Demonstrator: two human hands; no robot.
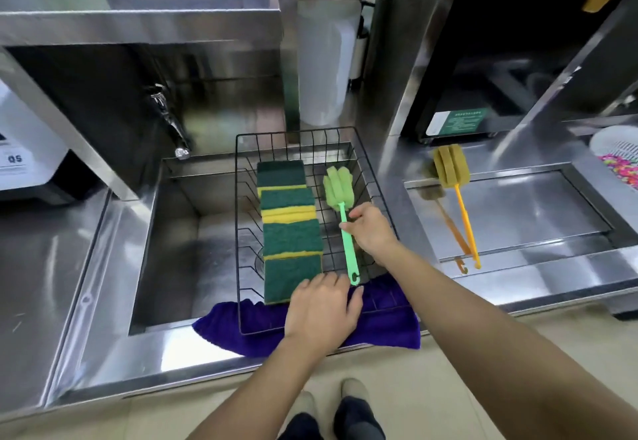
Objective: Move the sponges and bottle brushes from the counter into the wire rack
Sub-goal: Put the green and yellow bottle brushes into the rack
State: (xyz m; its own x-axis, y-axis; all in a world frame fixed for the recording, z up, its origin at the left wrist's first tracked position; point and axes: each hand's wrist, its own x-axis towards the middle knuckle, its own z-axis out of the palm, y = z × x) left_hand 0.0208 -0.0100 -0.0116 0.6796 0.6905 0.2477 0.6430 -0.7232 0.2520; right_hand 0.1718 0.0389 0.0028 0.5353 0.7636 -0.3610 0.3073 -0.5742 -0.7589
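Green bottle brush (pixel 346 229) is pinched mid-handle by the right hand (pixel 371 231), lying inside the wire rack (pixel 378 177) just right of four sponges (pixel 290 229) lined up front to back. Left hand (pixel 322 312) rests flat and loose on the rack's front edge, over a purple cloth (pixel 386 327). Orange bottle brush (pixel 455 191) sits on the surface to the right, well apart from the rack.

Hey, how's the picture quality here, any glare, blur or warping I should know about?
Head view: strong wide-angle warping bends the counter edges; bright glare patches on the steel near the sink; the orange bottle brush mirrors in the steel, looking doubled; the faucet and upper shelves are soft; the wire rack, sponges and green bottle brush stay fairly sharp.
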